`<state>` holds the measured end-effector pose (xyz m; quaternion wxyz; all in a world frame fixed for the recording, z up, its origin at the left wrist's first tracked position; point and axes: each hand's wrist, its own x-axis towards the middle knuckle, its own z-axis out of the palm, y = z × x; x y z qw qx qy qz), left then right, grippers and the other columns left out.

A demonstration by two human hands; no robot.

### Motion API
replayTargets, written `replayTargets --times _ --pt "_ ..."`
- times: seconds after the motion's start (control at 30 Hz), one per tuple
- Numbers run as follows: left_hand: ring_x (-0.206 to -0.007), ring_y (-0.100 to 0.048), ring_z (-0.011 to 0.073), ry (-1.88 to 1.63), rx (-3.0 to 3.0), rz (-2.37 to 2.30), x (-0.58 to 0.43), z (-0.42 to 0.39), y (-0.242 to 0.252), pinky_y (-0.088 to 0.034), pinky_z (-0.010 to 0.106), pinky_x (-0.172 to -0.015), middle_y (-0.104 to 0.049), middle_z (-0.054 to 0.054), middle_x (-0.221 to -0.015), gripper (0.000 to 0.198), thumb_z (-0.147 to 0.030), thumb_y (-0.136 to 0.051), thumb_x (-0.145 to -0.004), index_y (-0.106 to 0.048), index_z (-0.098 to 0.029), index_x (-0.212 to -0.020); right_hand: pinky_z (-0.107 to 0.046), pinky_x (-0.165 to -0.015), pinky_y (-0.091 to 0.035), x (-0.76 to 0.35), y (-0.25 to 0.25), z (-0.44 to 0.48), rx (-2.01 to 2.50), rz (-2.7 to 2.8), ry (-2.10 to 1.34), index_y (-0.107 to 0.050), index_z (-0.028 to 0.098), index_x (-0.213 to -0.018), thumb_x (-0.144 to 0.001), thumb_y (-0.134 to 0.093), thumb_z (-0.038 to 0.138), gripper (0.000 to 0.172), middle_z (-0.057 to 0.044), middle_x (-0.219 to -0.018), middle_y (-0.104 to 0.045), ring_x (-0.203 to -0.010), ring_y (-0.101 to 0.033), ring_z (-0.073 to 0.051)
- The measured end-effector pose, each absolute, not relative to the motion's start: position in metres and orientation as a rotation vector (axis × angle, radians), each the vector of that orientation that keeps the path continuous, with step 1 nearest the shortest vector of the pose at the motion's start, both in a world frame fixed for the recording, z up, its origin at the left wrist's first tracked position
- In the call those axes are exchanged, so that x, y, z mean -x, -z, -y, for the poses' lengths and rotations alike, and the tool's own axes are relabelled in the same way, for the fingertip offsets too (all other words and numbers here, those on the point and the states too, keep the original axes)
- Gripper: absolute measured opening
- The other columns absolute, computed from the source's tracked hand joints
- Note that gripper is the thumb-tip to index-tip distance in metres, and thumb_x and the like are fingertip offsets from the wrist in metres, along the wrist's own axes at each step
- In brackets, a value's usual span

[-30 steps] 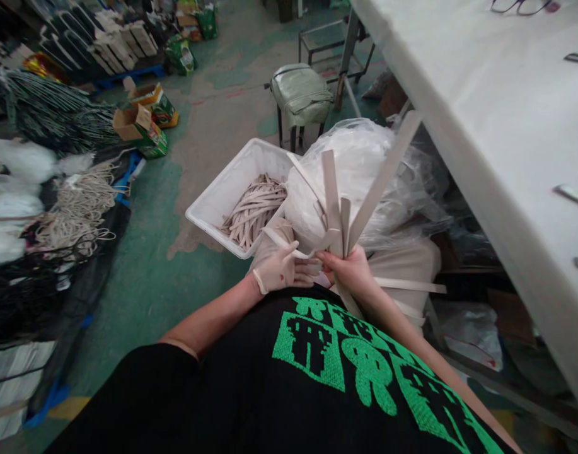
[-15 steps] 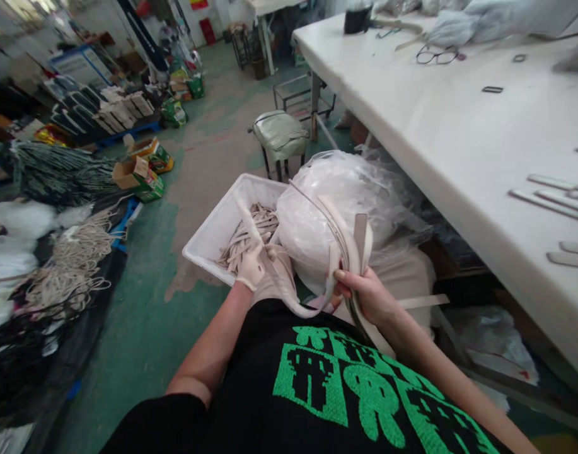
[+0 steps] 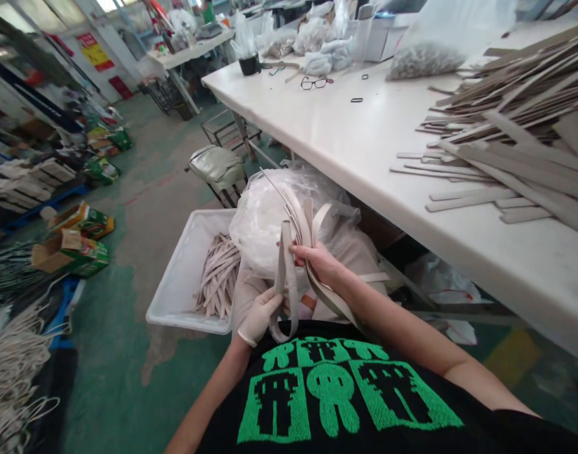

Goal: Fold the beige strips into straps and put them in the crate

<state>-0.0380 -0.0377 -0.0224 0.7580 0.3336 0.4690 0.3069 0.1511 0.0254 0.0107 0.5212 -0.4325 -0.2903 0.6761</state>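
My right hand point(image 3: 317, 260) is bare and closed round a bunch of beige webbing straps point(image 3: 304, 221), whose ends fan upward and hang down below the fist. In front of my shirt, my gloved left hand point(image 3: 261, 312) pinches a single webbing strap point(image 3: 280, 271). That strap bends in a loop beneath the left hand and rises again toward the right one. Just left of my hands stands a white plastic bin point(image 3: 175, 277) holding a heap of short beige strips point(image 3: 220, 277). Behind the bunch bulges a clear plastic bag point(image 3: 258, 221).
To the right runs a long white table point(image 3: 336, 135) with a big pile of straps point(image 3: 520, 151), eyeglasses point(image 3: 313, 82) and small buckles point(image 3: 357, 100). A padded stool point(image 3: 217, 167) is beyond the bin. Open cartons point(image 3: 69, 252) and tangled cords point(image 3: 14, 366) lie on the left.
My view has swung right, bringing the strap pile on the table into sight. The left hand has moved from over the bin to near my right hand, drawing the strap into a narrower loop.
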Motion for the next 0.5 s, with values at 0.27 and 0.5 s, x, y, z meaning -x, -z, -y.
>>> replayTargets --times 0.27,0.5 --pt "-0.127 -0.058 0.0285 -0.915 -0.842 -0.977 0.017 0.016 -0.019 -0.050 0.032 -0.100 -0.071 0.007 -0.124 0.052 -0.036 -0.087 -0.070 -0.071 -0.023 -0.117 -0.026 -0.050 -0.037 -0.142 -0.021 -0.013 1.055 0.734 -1.485 -0.070 0.015 -0.069 -0.065 -0.079 0.038 0.025 0.003 -0.052 -0.053 -0.049 -0.043 -0.010" --pt "-0.099 -0.066 0.0214 -0.880 -1.155 -1.167 0.006 -0.006 -0.031 -0.049 0.027 -0.090 -0.076 0.001 -0.092 0.027 -0.024 -0.077 -0.078 -0.076 -0.024 -0.105 -0.025 -0.048 -0.041 -0.148 -0.028 -0.011 1.091 0.813 -1.417 -0.073 0.017 -0.082 -0.065 -0.079 0.042 0.031 -0.002 -0.072 -0.068 -0.051 -0.047 -0.010"
